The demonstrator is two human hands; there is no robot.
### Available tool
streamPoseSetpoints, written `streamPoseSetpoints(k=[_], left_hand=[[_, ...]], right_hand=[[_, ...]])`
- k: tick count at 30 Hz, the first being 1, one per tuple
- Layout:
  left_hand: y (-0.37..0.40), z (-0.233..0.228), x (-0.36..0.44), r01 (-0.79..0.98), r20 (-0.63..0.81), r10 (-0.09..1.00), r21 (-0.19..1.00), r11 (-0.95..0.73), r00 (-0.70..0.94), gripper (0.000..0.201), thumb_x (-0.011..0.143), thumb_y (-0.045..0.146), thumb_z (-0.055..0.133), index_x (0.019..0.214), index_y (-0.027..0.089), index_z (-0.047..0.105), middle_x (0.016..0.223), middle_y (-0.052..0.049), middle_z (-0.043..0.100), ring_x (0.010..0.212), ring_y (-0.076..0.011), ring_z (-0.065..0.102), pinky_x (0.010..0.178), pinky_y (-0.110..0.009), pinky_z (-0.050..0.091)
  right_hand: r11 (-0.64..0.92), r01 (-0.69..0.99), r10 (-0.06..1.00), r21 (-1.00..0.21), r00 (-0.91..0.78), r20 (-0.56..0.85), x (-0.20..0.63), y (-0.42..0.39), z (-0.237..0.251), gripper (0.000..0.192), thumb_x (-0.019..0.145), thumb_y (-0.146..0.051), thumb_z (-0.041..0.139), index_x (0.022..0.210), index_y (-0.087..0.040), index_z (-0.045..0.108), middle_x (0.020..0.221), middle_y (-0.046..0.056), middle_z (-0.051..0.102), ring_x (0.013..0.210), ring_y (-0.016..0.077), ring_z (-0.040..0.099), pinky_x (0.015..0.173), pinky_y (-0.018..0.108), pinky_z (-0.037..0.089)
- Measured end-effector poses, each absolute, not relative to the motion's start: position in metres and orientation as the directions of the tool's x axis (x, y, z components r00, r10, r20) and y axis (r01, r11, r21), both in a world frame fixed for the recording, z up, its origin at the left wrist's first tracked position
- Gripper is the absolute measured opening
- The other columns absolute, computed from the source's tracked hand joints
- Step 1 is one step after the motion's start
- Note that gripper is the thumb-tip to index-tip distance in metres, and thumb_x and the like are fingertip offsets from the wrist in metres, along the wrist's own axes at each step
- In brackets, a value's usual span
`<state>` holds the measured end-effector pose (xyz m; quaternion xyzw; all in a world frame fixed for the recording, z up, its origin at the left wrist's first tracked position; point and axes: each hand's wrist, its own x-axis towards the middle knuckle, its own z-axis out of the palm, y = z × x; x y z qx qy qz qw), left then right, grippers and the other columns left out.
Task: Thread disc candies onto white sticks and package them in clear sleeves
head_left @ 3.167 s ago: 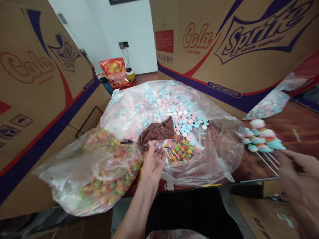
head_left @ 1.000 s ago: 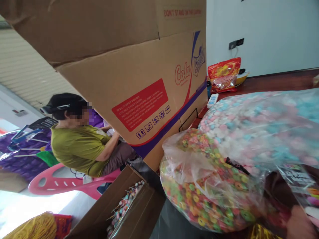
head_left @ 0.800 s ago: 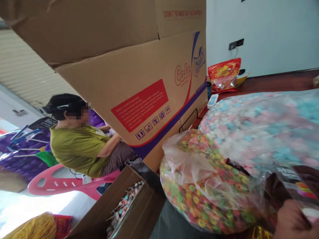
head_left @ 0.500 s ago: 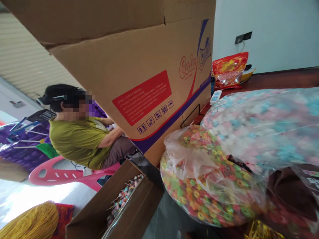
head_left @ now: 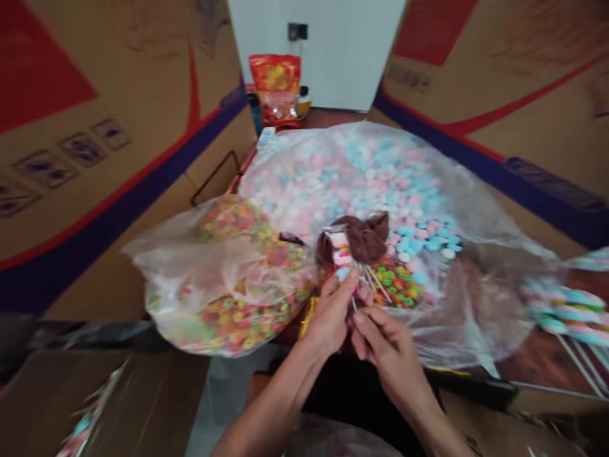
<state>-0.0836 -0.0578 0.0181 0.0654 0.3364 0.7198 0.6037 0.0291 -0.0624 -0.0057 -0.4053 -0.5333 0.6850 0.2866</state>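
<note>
Thin white sticks pinched between both hands at the near edge of the big candy bag.

A small bundle of thin white plastic sticks (head_left: 368,279) is held just in front of the body, its long axis running up and away to the left, where pink and blue candies are threaded on. The left hand (head_left: 333,311) is closed around the candy end; the right hand (head_left: 385,346) is pinched on the lower stick ends, slightly nearer the body. Directly behind lie a crumpled brown cloth (head_left: 364,238) and the clear plastic bag of pastel candies (head_left: 361,171). The frame is motion-blurred, so the stick count and exact finger contact cannot be made out.
</note>
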Motion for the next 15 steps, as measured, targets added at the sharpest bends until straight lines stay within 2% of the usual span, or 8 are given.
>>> streamPoseSetpoints(k=[2, 4, 7, 10, 15], left_hand=[[-0.062, 0.018, -0.083, -0.804, -0.301, 0.913, 0.592, -0.047, -0.276, 0.043, 0.067, 0.05, 0.085, 0.083, 0.016, 0.063, 0.066, 0.003, 0.054, 0.062, -0.0089, 0.055, 0.052, -0.018, 0.041], [-0.064, 0.018, -0.085, -0.773, -0.31, 0.9, 0.633, -0.046, -0.307, 0.046, 0.069, 0.054, 0.083, 0.088, 0.017, 0.064, 0.07, 0.001, 0.058, 0.063, -0.0105, 0.057, 0.049, -0.019, 0.04], [-0.065, 0.018, -0.091, -0.733, -0.325, 0.88, 0.679, -0.038, -0.347, 0.051, 0.069, 0.056, 0.082, 0.094, 0.015, 0.065, 0.069, -0.001, 0.062, 0.059, -0.0112, 0.057, 0.045, -0.019, 0.034], [-0.065, 0.018, -0.092, -0.718, -0.309, 0.877, 0.694, -0.057, -0.368, 0.049, 0.071, 0.054, 0.082, 0.093, 0.014, 0.066, 0.069, -0.002, 0.065, 0.057, -0.011, 0.057, 0.046, -0.02, 0.035], [-0.074, 0.011, -0.08, -0.678, -0.36, 0.848, 0.735, 0.001, -0.389, 0.043, 0.072, 0.051, 0.081, 0.092, 0.014, 0.072, 0.08, -0.006, 0.072, 0.069, -0.0144, 0.065, 0.061, -0.023, 0.047]], right_hand=[[-0.263, -0.037, 0.854, -0.964, -0.473, -0.215, 0.013, -0.055, 0.004, 0.044, 0.086, -0.054, 0.068, 0.063, -0.017, 0.058, 0.044, -0.005, 0.043, 0.042, 0.006, 0.029, 0.043, 0.022, 0.018], [-0.293, -0.086, 0.855, -0.952, -0.47, -0.221, 0.009, -0.054, 0.008, 0.043, 0.084, -0.054, 0.07, 0.064, -0.017, 0.058, 0.045, -0.006, 0.043, 0.041, 0.005, 0.026, 0.043, 0.022, 0.016], [-0.391, -0.079, 0.784, -0.917, -0.55, -0.287, 0.014, -0.059, 0.01, 0.04, 0.082, -0.052, 0.073, 0.071, -0.017, 0.06, 0.049, -0.005, 0.049, 0.041, 0.0041, 0.027, 0.043, 0.021, 0.014], [-0.476, -0.08, 0.721, -0.876, -0.606, -0.336, 0.02, -0.063, 0.009, 0.036, 0.081, -0.048, 0.076, 0.074, -0.015, 0.063, 0.051, -0.004, 0.05, 0.042, 0.0033, 0.026, 0.043, 0.021, 0.012], [-0.463, -0.22, 0.781, -0.858, -0.559, -0.278, 0.015, -0.065, 0.004, 0.036, 0.08, -0.044, 0.077, 0.067, -0.015, 0.062, 0.048, -0.006, 0.043, 0.043, 0.003, 0.022, 0.045, 0.022, 0.012]])
